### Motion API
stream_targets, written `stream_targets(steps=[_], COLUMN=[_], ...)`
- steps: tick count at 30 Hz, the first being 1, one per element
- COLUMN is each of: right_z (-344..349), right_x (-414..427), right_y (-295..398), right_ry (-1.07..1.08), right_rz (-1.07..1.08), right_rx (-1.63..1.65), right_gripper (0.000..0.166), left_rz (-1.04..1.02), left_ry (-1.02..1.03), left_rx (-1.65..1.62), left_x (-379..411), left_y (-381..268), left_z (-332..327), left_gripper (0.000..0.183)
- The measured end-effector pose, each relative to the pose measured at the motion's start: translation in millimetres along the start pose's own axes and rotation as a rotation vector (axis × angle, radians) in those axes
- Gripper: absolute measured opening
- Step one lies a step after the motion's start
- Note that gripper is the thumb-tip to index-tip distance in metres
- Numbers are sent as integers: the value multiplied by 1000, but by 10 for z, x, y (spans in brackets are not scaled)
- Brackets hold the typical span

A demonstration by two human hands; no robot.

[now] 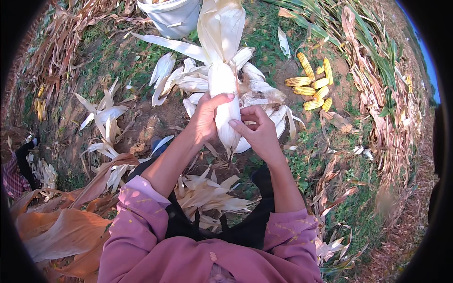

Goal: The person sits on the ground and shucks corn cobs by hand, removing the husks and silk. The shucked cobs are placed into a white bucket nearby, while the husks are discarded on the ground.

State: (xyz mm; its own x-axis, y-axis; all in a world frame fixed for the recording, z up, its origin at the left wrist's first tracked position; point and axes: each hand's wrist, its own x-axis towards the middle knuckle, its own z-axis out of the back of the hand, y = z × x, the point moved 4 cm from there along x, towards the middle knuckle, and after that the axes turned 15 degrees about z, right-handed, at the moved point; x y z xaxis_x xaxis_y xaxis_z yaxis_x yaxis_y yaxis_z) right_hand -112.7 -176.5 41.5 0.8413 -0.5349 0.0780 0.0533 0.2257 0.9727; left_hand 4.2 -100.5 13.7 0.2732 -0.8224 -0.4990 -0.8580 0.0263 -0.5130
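Observation:
An ear of corn [226,123] in pale husk is held up in front of me, its narrow end towards my body. My left hand [208,118] grips its left side, the thumb lying across the front. On the right edge, my right hand [258,129] has its thumb on the husk and its other fingers bent beside it. Long, loose husk leaves [221,32] spread from the far end of the ear. Beneath it lies a heap of ears in dry husk [262,90], partly hidden by the held ear and my hands.
Several bare yellow corn cobs [304,81] lie right of the heap. A white bucket [171,17] stands beyond it. Cut corn stalks [382,70] line the right side. Dry husks [208,194] lie between my legs. At far left is another person's checked garment [16,177].

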Motion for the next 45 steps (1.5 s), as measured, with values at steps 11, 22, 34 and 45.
stream_targets(steps=[11, 22, 34, 45], right_z=[-16, -19, -70, -59], right_x=[-50, -90, -57, -72], right_y=[-32, -89, -45, -52], right_ry=[-40, -107, -24, -25], right_rz=[57, 94, -45, 183], right_rx=[-47, -90, 14, -273], right_gripper=[26, 17, 18, 13], left_rz=[-116, -80, -234, -227], left_ry=[-140, -71, -170, -178], left_rx=[80, 20, 43, -18], left_x=[-36, 16, -14, 0], left_y=[4, 24, -81, -9], left_z=[-75, 12, 48, 97], left_gripper=[49, 46, 47, 52])
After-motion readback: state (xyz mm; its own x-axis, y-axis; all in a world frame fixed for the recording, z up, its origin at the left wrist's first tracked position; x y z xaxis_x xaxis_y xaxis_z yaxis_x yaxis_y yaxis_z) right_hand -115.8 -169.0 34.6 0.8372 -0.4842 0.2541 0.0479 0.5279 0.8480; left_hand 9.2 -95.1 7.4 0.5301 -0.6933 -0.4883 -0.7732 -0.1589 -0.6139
